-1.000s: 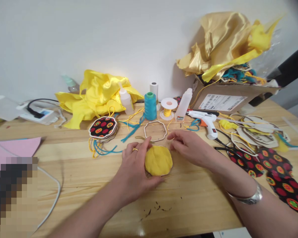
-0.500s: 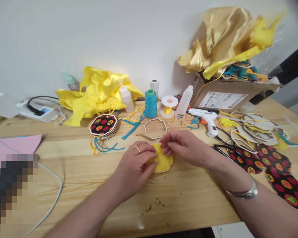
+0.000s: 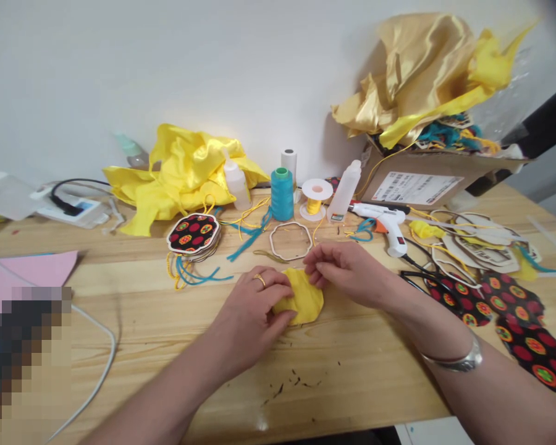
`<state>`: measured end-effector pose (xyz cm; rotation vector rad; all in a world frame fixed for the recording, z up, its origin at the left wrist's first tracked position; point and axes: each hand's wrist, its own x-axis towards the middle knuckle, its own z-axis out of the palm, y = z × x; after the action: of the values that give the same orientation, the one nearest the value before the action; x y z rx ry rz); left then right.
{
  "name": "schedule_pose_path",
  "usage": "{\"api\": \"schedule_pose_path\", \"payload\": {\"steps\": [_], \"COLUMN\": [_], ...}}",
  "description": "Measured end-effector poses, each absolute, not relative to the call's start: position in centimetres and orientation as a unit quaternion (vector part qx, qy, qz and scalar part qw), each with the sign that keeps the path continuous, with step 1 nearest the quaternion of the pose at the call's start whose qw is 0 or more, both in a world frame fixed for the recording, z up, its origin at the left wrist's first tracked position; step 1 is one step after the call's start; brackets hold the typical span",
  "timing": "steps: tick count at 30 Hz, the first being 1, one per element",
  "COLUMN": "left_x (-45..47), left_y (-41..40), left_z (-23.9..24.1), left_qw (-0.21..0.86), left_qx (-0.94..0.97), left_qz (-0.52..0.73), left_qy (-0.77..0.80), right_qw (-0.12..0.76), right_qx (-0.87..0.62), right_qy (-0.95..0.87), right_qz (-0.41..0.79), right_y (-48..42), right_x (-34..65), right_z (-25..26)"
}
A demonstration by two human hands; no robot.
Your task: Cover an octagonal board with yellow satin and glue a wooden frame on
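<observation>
A small rounded piece of yellow fabric (image 3: 307, 303) lies on the table between my hands. My left hand (image 3: 262, 303), with a gold ring, curls around its left side, thumb at the lower edge and fingers above. At the upper right edge of the fabric, the fingers of my right hand (image 3: 336, 269) are drawn together; the fingertips partly hide what they grip. A silver bracelet circles that wrist. Just behind the fabric lies a thin scalloped wooden frame (image 3: 272, 241).
Behind stand a blue thread cone (image 3: 282, 196), a yellow cord spool (image 3: 314, 206) and squeeze bottles (image 3: 345, 191). A glue gun (image 3: 389, 225) lies to the right, near patterned fabric pieces (image 3: 512, 300) and a cardboard box (image 3: 384, 176). Leftward are a patterned framed piece (image 3: 193, 233) and yellow satin (image 3: 176, 179).
My right fingers have shifted slightly right along the fabric's upper edge. The yellow fabric spreads a little wider at the right, and the pale rim at its lower right no longer shows.
</observation>
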<state>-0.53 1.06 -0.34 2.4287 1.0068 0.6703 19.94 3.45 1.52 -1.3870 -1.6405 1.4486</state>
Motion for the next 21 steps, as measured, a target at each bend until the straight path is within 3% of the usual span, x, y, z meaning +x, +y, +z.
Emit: {"api": "schedule_pose_path", "payload": {"steps": [6,21], "left_x": [-0.4,-0.5], "left_y": [1.1,0.9], "left_z": [-0.2,-0.1], "left_qw": [0.214,0.199], "left_qx": [0.877,0.876], "left_qz": [0.226,0.239], "left_qy": [0.365,0.368], "right_qw": [0.361,0.284], "right_qx": [-0.459,-0.497], "right_qy": [-0.541,-0.594], "right_qz": [0.605,0.566], "right_y": [3.0,3.4], "right_x": [19.1,19.1], "right_z": [2.2,1.3]}}
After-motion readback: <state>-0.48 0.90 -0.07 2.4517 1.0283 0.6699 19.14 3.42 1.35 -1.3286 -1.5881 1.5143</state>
